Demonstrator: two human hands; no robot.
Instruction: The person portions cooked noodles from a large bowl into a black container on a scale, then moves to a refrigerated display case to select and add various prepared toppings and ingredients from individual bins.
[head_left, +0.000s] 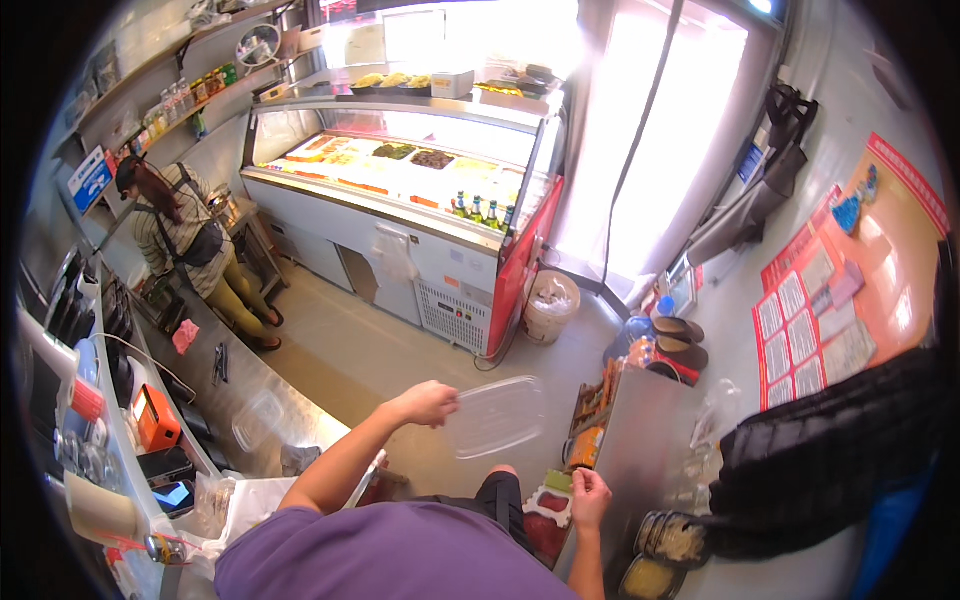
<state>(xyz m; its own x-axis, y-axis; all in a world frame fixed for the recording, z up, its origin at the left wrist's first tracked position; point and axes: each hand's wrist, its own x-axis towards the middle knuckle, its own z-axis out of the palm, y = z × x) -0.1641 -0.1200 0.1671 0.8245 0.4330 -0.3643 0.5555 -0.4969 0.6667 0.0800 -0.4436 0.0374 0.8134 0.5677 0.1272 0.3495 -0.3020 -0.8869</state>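
My left hand grips a clear plastic container lid by its left edge. The lid hangs tilted over the floor, in front of my body. My right hand is above the near edge of a steel counter, fingers curled in and nothing visible between them. Close by, below and left of it, are a green item and a white-framed piece with dark red insides. Another clear plastic lid or tray lies on the steel worktop at my left.
A glass-fronted food display case stands ahead, with green bottles on its ledge. A co-worker bends over the left worktop. A white bucket and a large water bottle stand on the floor. Food containers sit at lower right.
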